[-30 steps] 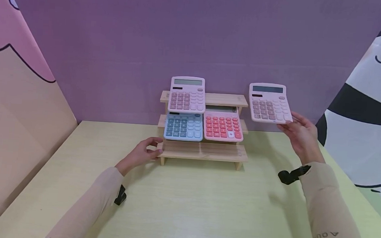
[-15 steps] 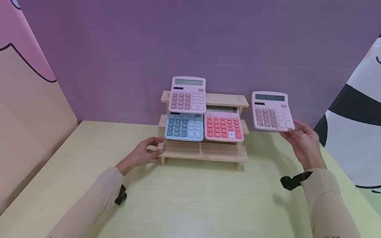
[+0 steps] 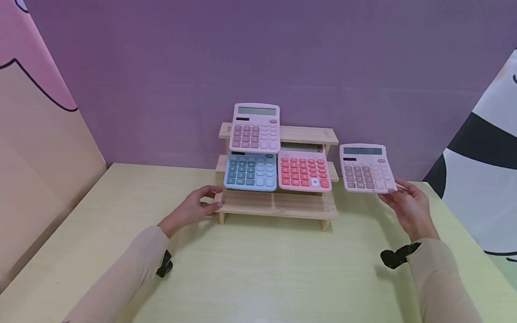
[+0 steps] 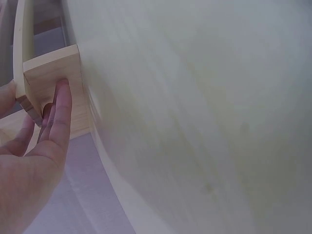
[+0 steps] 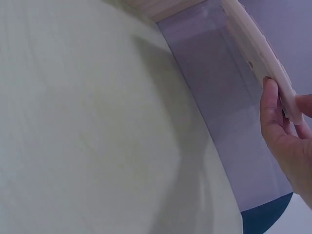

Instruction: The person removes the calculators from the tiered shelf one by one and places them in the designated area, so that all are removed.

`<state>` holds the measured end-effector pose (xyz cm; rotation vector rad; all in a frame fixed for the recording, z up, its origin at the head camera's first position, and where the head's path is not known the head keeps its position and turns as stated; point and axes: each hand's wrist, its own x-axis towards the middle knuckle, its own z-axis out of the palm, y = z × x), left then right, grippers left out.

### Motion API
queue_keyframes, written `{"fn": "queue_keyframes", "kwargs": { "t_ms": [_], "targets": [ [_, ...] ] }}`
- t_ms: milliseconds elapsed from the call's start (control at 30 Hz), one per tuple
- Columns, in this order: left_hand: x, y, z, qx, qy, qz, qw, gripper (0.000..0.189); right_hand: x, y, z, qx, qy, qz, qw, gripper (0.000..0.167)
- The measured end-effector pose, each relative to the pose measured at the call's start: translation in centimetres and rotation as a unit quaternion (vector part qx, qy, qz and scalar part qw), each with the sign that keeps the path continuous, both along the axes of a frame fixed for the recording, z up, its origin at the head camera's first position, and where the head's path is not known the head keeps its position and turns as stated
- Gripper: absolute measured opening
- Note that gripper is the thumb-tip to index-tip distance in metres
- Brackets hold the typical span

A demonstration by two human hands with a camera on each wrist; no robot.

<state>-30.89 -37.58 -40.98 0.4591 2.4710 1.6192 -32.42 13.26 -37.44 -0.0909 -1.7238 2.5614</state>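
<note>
My right hand (image 3: 410, 209) pinches a pale pink calculator (image 3: 367, 169) by its lower right corner, to the right of the wooden tiered rack (image 3: 278, 205). In the right wrist view the calculator (image 5: 261, 48) shows edge-on above the table, thumb on one face and fingers on the other. My left hand (image 3: 189, 211) grips the left end of the rack's lowest step; in the left wrist view its fingers reach under the step board (image 4: 24, 63). Another pale pink calculator (image 3: 256, 129) leans on the top step. Below stand a blue calculator (image 3: 250, 173) and a coral-keyed pink one (image 3: 304, 175).
The pale table (image 3: 250, 276) reaches back to a purple backdrop (image 3: 266, 47). A panda-print panel (image 3: 500, 183) borders the right side and a pink-and-beige cartoon panel (image 3: 23, 115) the left. Black camera mounts (image 3: 398, 256) sit on both wrists.
My right hand has lowered the pale pink calculator toward the table beside the rack, with a small shift to the right. The left hand stays on the lowest step.
</note>
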Motion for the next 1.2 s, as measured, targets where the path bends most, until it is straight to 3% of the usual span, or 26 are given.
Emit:
{"fn": "queue_keyframes", "kwargs": {
  "t_ms": [233, 467, 567, 900, 1200],
  "targets": [
    [0.0, 0.1, 0.1, -0.002, -0.010, 0.006, 0.9999, 0.048, 0.1, 0.1, -1.3, -0.020, 0.000, 0.011, 0.9997, 0.050],
    [1.4, 0.4, 1.9, -0.008, -0.021, 0.003, 0.9998, 0.048, 0.0, 0.0, -1.9, -0.022, 0.004, 0.019, 0.9996, 0.040],
    [1.5, 0.5, 2.1, -0.009, -0.020, 0.003, 0.9998, 0.048, 0.1, -0.1, -2.1, -0.017, -0.001, 0.022, 0.9996, 0.040],
    [0.0, 0.0, 0.0, 0.002, -0.009, 0.002, 1.0000, 0.048, 0.0, 0.0, -2.6, -0.008, -0.017, 0.037, 0.9991, 0.033],
    [0.0, 0.0, 0.0, 0.000, -0.004, 0.004, 1.0000, 0.046, -0.2, -0.2, -2.7, 0.020, -0.038, 0.039, 0.9983, 0.036]
  ]
}}
